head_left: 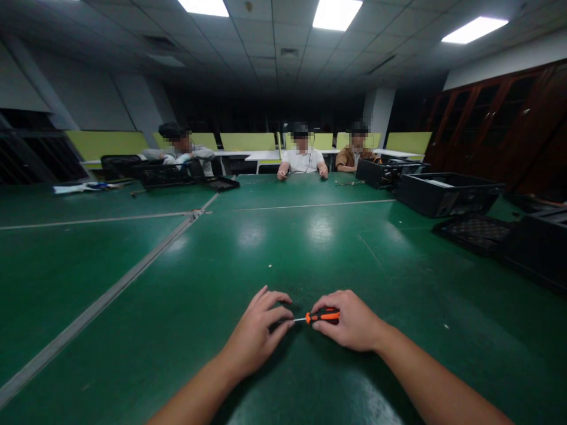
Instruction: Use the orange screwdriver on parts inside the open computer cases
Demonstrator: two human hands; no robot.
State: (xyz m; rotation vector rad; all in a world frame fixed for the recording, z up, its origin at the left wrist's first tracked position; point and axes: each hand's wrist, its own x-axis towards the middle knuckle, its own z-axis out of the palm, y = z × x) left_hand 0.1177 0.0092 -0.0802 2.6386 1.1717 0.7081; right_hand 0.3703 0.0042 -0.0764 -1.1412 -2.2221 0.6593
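An orange and black screwdriver (324, 317) lies level just over the green tabletop, its thin metal shaft pointing left. My right hand (355, 321) is closed around the handle, with thumb and fingers on either side of it. At the other end, my left hand (257, 327) has its thumb and a finger closed about the shaft, which hides the tip. The upper fingers of that hand are stretched out above the shaft.
Black computer cases (447, 192) stand along the right side, beside a dark patterned panel (472, 230). Another dark case (162, 174) is at the far left. Several people sit across the green table (186, 295). A grey seam (110, 295) crosses its left part.
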